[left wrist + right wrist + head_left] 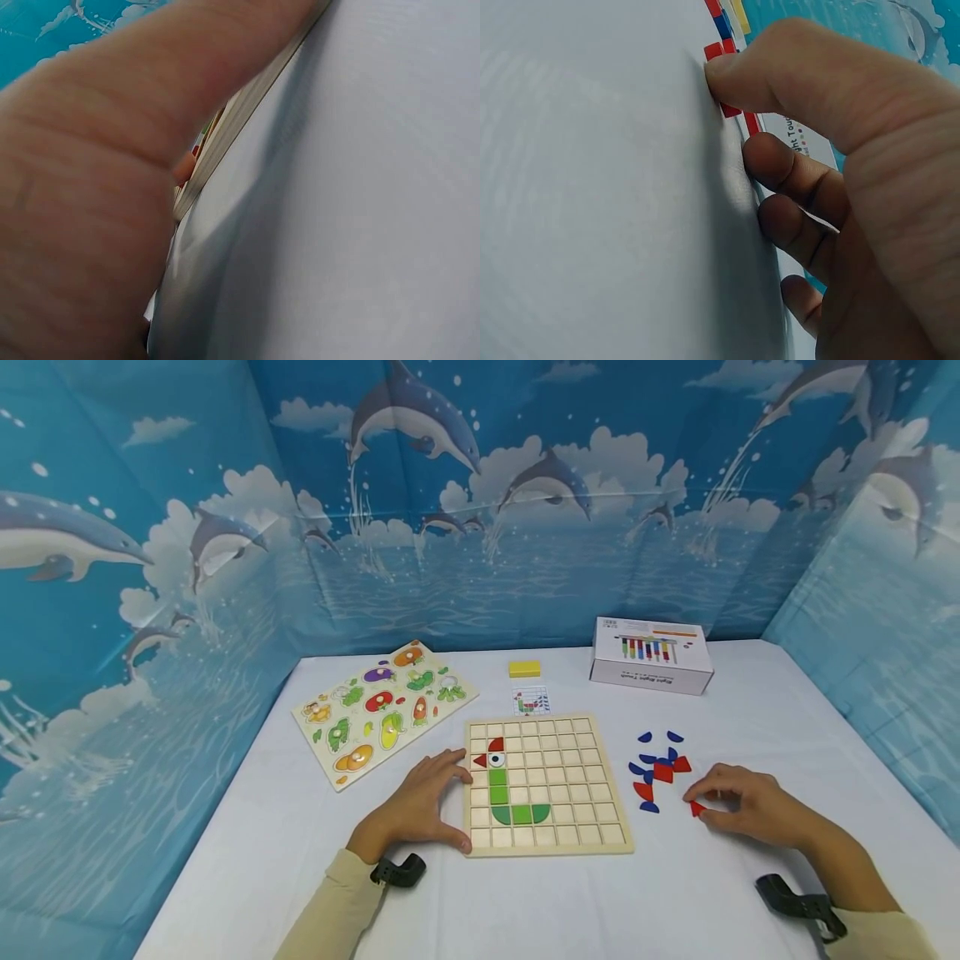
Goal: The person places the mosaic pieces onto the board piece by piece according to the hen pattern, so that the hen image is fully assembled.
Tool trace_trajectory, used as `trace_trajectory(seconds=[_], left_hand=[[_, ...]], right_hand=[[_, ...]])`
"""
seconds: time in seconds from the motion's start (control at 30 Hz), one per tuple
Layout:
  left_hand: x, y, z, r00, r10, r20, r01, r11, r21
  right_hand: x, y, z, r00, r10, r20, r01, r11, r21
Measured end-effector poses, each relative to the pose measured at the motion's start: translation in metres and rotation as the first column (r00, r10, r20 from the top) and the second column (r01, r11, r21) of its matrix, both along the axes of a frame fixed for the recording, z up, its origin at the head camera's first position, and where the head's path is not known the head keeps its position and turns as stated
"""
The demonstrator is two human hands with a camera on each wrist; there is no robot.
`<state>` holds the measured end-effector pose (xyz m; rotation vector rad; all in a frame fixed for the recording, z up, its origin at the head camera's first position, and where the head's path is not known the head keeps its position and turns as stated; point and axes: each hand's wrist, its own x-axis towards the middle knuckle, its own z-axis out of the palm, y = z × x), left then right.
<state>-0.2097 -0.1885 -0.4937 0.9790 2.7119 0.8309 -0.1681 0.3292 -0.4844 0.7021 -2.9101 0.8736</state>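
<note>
A wooden grid board (551,835) lies on the table with a picture laid in its left part: green squares and rounded corners, an eye piece, a red triangle and a red rounded piece. My left hand (420,802) rests at the board's left edge, fingers spread, thumb at the near corner. To the right, my right hand (757,806) pinches a small red piece (697,808) at the table between thumb and forefinger. In the right wrist view the thumb hides part of that red piece (731,110). Near it lie several loose blue half-rounds (649,807) and red pieces (663,772).
Behind the board are a small pattern card (531,701) and a yellow block (524,669). A white box (651,672) stands back right. At back left lies a vegetable puzzle board (367,714). A dolphin-print curtain (465,585) surrounds the white table (525,910).
</note>
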Motion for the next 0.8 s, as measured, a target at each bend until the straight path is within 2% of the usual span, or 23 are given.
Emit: trace_trajectory(seconds=[0.1, 0.27, 0.37, 0.8], left_hand=[[0.0002, 0.0001, 0.0003, 1.000, -0.001, 0.001, 0.001, 1.000, 0.003], [0.0004, -0.0001, 0.0010, 1.000, 0.004, 0.006, -0.004, 1.000, -0.006], [0.0001, -0.0003, 0.0008, 1.000, 0.009, 0.008, -0.009, 1.000, -0.016], [-0.0011, -0.0005, -0.0019, 1.000, 0.011, 0.004, -0.011, 1.000, -0.021]], right_hand=[[0.0008, -0.0005, -0.0004, 1.000, -0.019, 0.008, 0.019, 1.000, 0.007], [0.0020, -0.0011, -0.0006, 0.995, -0.067, 0.077, 0.064, 0.997, 0.035], [0.0014, -0.0007, -0.0006, 0.993, -0.067, 0.092, 0.064, 0.997, 0.033], [-0.0019, -0.0018, -0.0006, 0.997, -0.069, 0.046, 0.067, 0.997, 0.035]])
